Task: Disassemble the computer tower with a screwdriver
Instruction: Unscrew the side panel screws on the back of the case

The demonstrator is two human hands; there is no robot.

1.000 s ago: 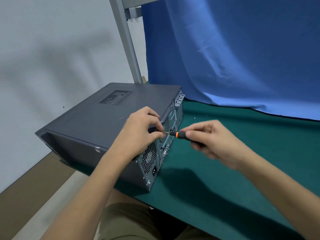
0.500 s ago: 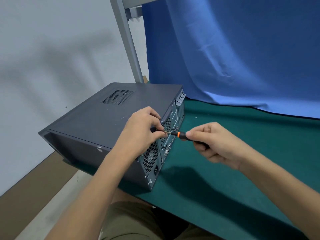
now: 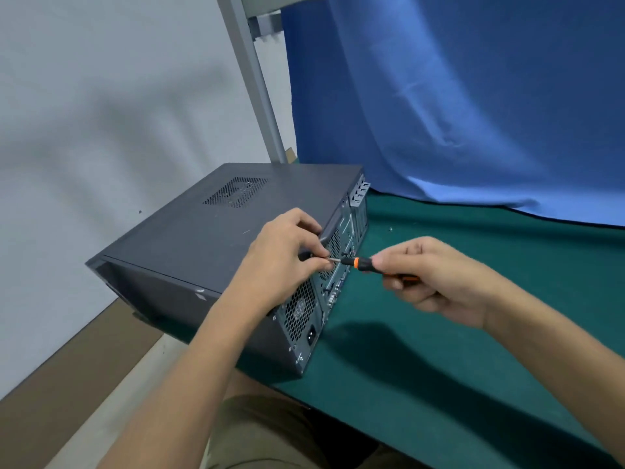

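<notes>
Computer tower [image 3: 216,238]: lies on its side at the left edge of the green mat [image 3: 439,367], partly overhanging it. The broad side panel faces up and the rear panel [image 3: 304,309] faces right, towards the person. The casing is dark grey metal with a vent patch on top; the rear shows fan grilles, a power socket and slot covers, and no panel appears removed. Screwdriver [image 3: 358,263]: black and orange, long axis near level, tip pointing left into the upper rear edge of the tower. The fastener itself is hidden by fingers. Left hand [image 3: 280,262]: the nearer to the tower, it rests on that edge, thumb and forefinger pinching the shaft by the tip. Right hand [image 3: 436,275]: clear of the casing to the right, fingers curled round the handle. Judgement: the next turn depends on the shaft staying square to the rear face. A loose screw [image 3: 390,228] lies on the mat beyond.
</notes>
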